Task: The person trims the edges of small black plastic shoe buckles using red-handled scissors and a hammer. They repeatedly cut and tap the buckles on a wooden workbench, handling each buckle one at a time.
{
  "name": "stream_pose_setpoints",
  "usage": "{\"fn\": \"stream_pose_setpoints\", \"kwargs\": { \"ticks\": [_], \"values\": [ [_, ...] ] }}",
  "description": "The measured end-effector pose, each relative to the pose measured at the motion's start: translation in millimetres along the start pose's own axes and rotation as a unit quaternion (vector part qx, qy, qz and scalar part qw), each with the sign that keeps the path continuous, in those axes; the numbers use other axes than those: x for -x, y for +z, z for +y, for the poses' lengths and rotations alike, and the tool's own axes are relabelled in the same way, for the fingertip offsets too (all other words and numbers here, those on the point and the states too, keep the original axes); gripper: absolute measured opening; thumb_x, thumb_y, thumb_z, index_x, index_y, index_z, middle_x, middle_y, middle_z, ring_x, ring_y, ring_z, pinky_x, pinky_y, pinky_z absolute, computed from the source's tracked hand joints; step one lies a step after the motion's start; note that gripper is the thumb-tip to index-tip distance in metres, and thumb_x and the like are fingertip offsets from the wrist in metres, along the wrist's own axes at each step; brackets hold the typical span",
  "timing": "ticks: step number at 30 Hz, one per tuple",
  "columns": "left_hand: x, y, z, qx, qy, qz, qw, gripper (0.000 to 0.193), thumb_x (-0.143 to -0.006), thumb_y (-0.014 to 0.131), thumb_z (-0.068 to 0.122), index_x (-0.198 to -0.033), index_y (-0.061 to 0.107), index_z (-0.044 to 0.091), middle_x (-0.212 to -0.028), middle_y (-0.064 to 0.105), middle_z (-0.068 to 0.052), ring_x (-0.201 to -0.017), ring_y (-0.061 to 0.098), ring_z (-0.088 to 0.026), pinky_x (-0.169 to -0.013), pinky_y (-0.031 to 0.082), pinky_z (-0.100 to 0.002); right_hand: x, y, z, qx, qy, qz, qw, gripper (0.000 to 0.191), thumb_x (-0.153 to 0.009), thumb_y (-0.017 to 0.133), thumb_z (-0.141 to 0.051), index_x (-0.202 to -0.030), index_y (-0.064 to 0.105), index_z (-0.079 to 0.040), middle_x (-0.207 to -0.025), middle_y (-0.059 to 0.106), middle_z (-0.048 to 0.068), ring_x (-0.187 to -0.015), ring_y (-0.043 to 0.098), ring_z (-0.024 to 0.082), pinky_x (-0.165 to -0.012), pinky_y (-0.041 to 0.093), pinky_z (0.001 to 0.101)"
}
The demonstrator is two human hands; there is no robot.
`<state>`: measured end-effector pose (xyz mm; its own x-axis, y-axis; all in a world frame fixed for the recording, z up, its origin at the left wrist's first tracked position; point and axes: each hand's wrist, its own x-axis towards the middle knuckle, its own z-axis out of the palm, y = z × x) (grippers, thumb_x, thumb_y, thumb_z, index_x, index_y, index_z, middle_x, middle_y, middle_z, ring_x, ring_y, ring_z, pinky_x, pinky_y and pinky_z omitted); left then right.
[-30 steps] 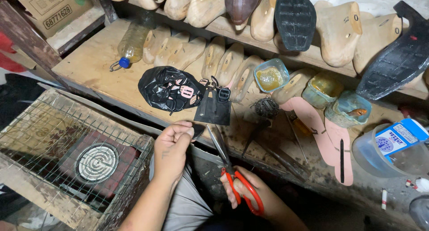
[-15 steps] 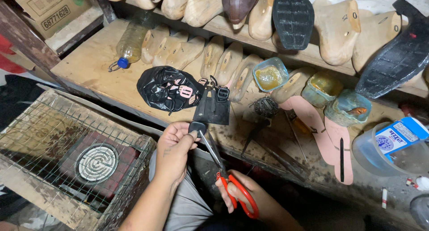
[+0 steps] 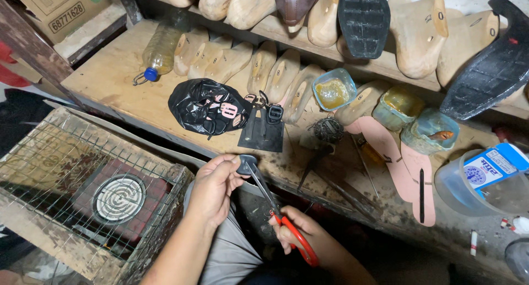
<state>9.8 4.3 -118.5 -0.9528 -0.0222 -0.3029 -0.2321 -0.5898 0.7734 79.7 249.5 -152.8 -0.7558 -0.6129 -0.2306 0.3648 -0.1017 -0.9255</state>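
The small dark rounded leather piece (image 3: 246, 164) sat pinched in the left hand (image 3: 212, 191) fingers, just below the desk (image 3: 118, 92) edge. The red-handled scissors (image 3: 275, 210), gripped by the right hand (image 3: 300, 235), met it with blades nearly closed. A clean cut probably required short snips, turning the piece steadily, fingertips clear of the blades.

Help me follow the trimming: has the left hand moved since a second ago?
Yes. The left hand, pinching a small dark piece, has drawn back from the workbench edge toward the body.
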Motion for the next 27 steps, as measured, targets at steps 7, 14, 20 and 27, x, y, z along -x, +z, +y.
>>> {"fn": "stream_pose_setpoints", "kwargs": {
  "ticks": [7, 14, 20, 27],
  "values": [
    [-1.8, -6.2, -3.0, -0.073, 0.063, -0.005, 0.995, 0.01, -0.092, 0.071, 0.01, -0.095, 0.072, 0.0, -0.074, 0.066, -0.005, -0.062, 0.059, -0.011, -0.057, 0.046, -0.025, 2.8, -2.1, -11.8, -0.002, 0.018, -0.009, 1.0, 0.031, -0.096, 0.059, -0.019, -0.121, 0.059, -0.001, -0.079, 0.056, 0.005, -0.068, 0.056, 0.014, -0.061, 0.05, 0.028],
    [7.4, 4.9, -4.0, -0.032, 0.054, -0.012, 0.998, 0.01, -0.093, 0.065, 0.011, -0.09, 0.066, 0.001, -0.079, 0.07, -0.004, -0.067, 0.068, -0.013, -0.063, 0.054, -0.026, 4.2, 4.0, -11.0, -0.013, 0.026, 0.0, 1.0, 0.032, -0.099, 0.062, -0.03, -0.117, 0.061, -0.004, -0.075, 0.057, 0.005, -0.062, 0.056, 0.013, -0.056, 0.048, 0.0268],
    [4.6, 0.3, -13.3, -0.048, 0.088, -0.002, 0.995, 0.01, -0.095, 0.065, 0.009, -0.093, 0.069, 0.0, -0.077, 0.067, -0.007, -0.067, 0.061, -0.011, -0.062, 0.047, -0.025, 3.7, 12.9, -3.9, -0.026, 0.085, 0.061, 0.994, 0.033, -0.097, 0.063, -0.032, -0.114, 0.063, -0.004, -0.073, 0.057, 0.004, -0.056, 0.056, 0.011, -0.049, 0.047, 0.0251],
    [1.1, -4.1, -22.3, -0.009, 0.082, -0.002, 0.997, 0.009, -0.094, 0.065, 0.007, -0.091, 0.068, -0.001, -0.078, 0.068, -0.005, -0.068, 0.061, -0.012, -0.063, 0.048, -0.026, 1.4, 23.4, -9.7, -0.036, 0.085, 0.083, 0.992, 0.034, -0.095, 0.064, -0.032, -0.112, 0.064, -0.002, -0.072, 0.058, 0.004, -0.055, 0.058, 0.011, -0.047, 0.048, 0.0258]
  ]
}}
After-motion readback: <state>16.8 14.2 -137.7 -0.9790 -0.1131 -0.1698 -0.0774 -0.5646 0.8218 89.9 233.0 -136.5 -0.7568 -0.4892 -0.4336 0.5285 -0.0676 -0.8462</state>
